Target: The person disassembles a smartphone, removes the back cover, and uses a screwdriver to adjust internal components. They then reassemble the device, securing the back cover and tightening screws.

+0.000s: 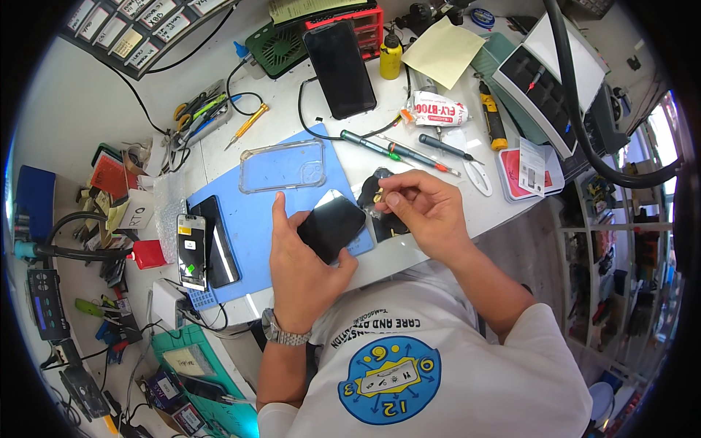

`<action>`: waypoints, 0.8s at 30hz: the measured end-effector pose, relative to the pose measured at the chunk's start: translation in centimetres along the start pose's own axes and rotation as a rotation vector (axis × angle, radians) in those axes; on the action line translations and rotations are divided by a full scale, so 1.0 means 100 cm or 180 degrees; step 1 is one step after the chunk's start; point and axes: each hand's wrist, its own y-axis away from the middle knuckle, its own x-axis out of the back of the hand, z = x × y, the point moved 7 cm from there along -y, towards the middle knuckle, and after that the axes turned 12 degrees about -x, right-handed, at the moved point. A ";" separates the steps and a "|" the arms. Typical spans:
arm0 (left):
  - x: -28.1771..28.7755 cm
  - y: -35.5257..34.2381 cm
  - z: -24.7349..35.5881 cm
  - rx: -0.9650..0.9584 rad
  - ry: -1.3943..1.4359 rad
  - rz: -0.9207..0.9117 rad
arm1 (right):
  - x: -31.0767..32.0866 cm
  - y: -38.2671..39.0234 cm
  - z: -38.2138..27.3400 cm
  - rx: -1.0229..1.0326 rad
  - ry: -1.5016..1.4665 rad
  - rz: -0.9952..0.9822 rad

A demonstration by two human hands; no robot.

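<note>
The fingers of the left hand [310,274] hold a dark phone [332,228] by its edges, thumb on one side, one finger stretched out past its far left corner. To the right of those fingers, the right hand [427,212] has thumb and forefinger in a narrow pinch on a small gold-coloured piece [378,196] — too small to tell what it is. A crumpled black item [369,191] lies just beside and beneath the pinching fingertips.

Under the left fingers is a blue mat [252,252]; a clear case [282,166] rests on it, just beyond their tips. Left of these fingers lie a second black phone [222,241] and, beside it, a phone with a yellow label [191,255].

Beyond the right fingers, two slim screwdrivers [369,146] lie on the white desk [215,157]. Farther out — well apart from both hands — stand a large dark phone [340,69] and a yellow bottle [391,57].
</note>
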 end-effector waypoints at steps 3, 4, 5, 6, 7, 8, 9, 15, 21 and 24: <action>0.000 0.001 0.000 0.0057 0.0029 -0.0060 | 0.001 0.007 0.001 0.0567 0.0303 0.0283; 0.000 0.001 0.001 0.0118 0.0107 -0.0077 | 0.003 0.008 0.004 0.0649 0.0402 0.0311; 0.000 0.001 0.001 0.0177 0.0190 -0.0087 | 0.005 0.009 0.005 0.0736 0.0509 0.0337; 0.001 0.001 0.002 0.0148 0.0179 -0.0073 | 0.006 0.010 0.006 0.0823 0.0616 0.0366; 0.001 0.001 0.002 0.0118 0.0168 -0.0061 | 0.006 0.011 0.007 0.0885 0.0645 0.0393; 0.000 0.001 0.003 0.0080 0.0162 -0.0056 | 0.006 0.012 0.007 0.0949 0.0676 0.0430; 0.000 0.001 0.003 0.0013 0.0102 -0.0023 | 0.006 0.014 0.007 0.1013 0.0706 0.0469; -0.001 0.001 0.002 -0.0032 -0.0023 0.0009 | 0.004 0.017 0.002 0.1322 0.0915 0.0456; -0.001 0.001 0.003 -0.0064 -0.0067 -0.0018 | 0.007 0.018 0.000 0.1327 0.0748 0.0582; 0.001 0.002 0.006 0.0050 -0.0002 -0.0090 | 0.006 0.022 0.001 0.1358 0.0881 0.0581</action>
